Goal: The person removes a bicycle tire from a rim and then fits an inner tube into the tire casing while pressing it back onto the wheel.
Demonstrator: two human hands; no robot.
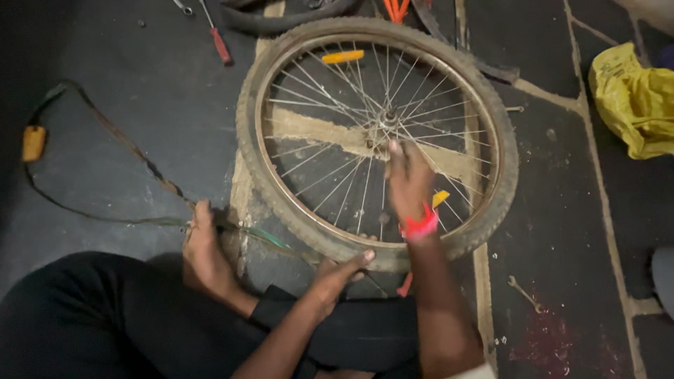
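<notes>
**Both hands on the bicycle wheel**

Left hand (pixel 339 270) first: it is clamped on the near edge of the tyre (pixel 249 151), thumb hooked over the top, fingers curled underneath, wrist bent up from a forearm that comes in low from the person's lap. Right hand (pixel 408 181) is out over the wheel (pixel 379 140), palm down and spread flat across the spokes (pixel 319 105), fingertips stretched almost to the hub (pixel 386 121). It grips nothing that I can see, though it is a little blurred. That arm is nearly straight, and there is a pink band (pixel 420 228) at the wrist.

The wheel lies flat on the stone floor, right in front of the crouching person. To my eye, doing this well means pressing the flat hand's weight down near the hub so the rim cannot tip, and keeping the clamped thumb on the tyre's edge, not on the spokes.

Just left of the wheel, a bare foot (pixel 203 249) stands on a thin dark strip (pixel 105 126) that loops away to an orange tab (pixel 33 142). Beyond the wheel lies a red-handled screwdriver (pixel 220 43). Off to its right there is a crumpled yellow bag (pixel 635 98), and nearer, a small spanner (pixel 524 291).
</notes>
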